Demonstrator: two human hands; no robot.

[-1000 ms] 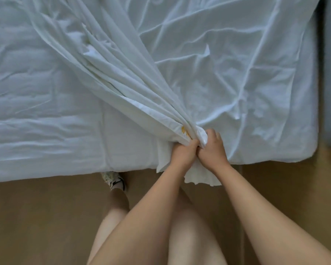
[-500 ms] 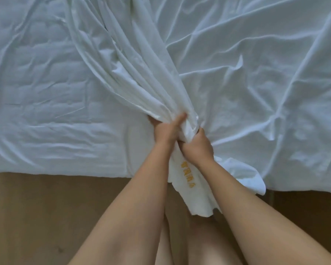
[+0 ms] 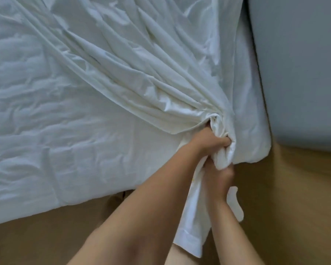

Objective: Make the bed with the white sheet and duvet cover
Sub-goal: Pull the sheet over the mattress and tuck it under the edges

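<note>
A white sheet (image 3: 141, 77) lies bunched in long folds across the bed, over a white quilted mattress cover (image 3: 46, 131). The folds gather into a twisted rope near the bed's near right corner. My left hand (image 3: 208, 142) grips this rope at the mattress edge. Just below it, my right hand (image 3: 218, 175) grips the same bunch where it leaves the bed. The sheet's loose hemmed end hangs down between my forearms toward the floor.
The bed's near edge (image 3: 84, 199) runs along the brown wooden floor (image 3: 285, 197). A grey wall or headboard (image 3: 304, 64) stands along the right side of the bed. My bare legs show at the bottom.
Both hands have moved along the bunched sheet toward the bed's right corner, the left hand above the right. More of the sheet's end hangs below my hands, and the view has shifted right.
</note>
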